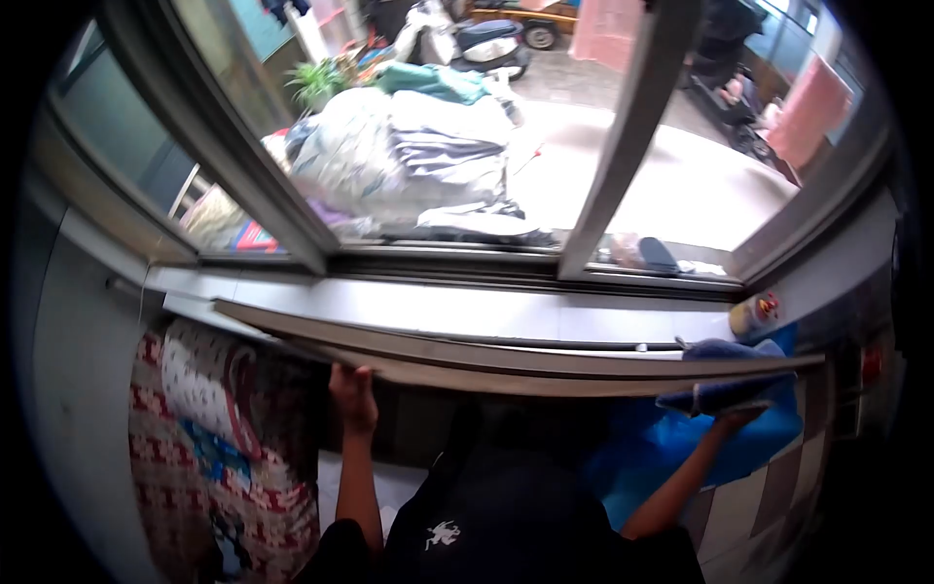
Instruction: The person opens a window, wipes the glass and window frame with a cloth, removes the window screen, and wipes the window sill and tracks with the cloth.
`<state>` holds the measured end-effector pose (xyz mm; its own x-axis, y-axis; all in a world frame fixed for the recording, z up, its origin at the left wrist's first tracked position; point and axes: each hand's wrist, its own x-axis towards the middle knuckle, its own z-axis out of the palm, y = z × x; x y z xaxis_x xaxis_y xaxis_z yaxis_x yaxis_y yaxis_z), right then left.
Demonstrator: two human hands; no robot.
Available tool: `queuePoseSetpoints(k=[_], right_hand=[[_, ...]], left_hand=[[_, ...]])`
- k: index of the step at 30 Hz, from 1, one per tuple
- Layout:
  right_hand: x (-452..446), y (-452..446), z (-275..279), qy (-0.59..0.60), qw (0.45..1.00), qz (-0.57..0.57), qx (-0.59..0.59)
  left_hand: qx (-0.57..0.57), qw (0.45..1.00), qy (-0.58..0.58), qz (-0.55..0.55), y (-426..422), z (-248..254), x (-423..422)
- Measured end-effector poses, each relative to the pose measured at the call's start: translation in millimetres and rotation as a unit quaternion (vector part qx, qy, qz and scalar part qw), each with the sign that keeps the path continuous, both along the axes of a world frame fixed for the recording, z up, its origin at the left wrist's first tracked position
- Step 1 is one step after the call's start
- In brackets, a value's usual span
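A long metal-framed window panel (467, 366) lies almost level across my front, seen nearly edge-on, just below the window sill. My left hand (353, 394) grips its near edge left of the middle, fingers partly hidden beneath the frame. At the right end, my right hand (741, 419) holds a dark blue cloth (725, 394) that is folded over the frame, on both sides of it. Most of the right fingers are hidden by the cloth.
A white tiled sill (438, 313) runs below the sliding window frame (448, 263). A yellow can (754, 316) stands at its right end. Blue plastic (652, 453) lies below right; a red-and-white patterned cover (263, 506) is at left. Outside are wrapped bundles (350, 146) and a scooter (489, 44).
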<state>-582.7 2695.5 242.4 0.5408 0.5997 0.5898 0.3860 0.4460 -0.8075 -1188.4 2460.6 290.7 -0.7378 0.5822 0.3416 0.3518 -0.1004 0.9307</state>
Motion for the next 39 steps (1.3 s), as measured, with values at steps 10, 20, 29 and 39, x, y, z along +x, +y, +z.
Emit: queuePoseSetpoints(k=[10,20,29,39], right_hand=[[-76,-26,63,0.401,0.911,0.016,-0.096],[-107,-58,61,0.371,0.923,0.026,-0.098],[-130,-55,103,0.298,0.951,-0.011,-0.084],[-100,-38,20,0.237,0.949,0.094,-0.187]], left_hand=[[-0.129,0.984,0.081,-0.09,-20,-51,2],[-0.106,0.985,-0.087,-0.108,-42,-117,-3],[0.099,0.99,-0.085,0.053,-17,-9,-14],[0.271,0.84,-0.251,-0.398,-33,-45,-112]])
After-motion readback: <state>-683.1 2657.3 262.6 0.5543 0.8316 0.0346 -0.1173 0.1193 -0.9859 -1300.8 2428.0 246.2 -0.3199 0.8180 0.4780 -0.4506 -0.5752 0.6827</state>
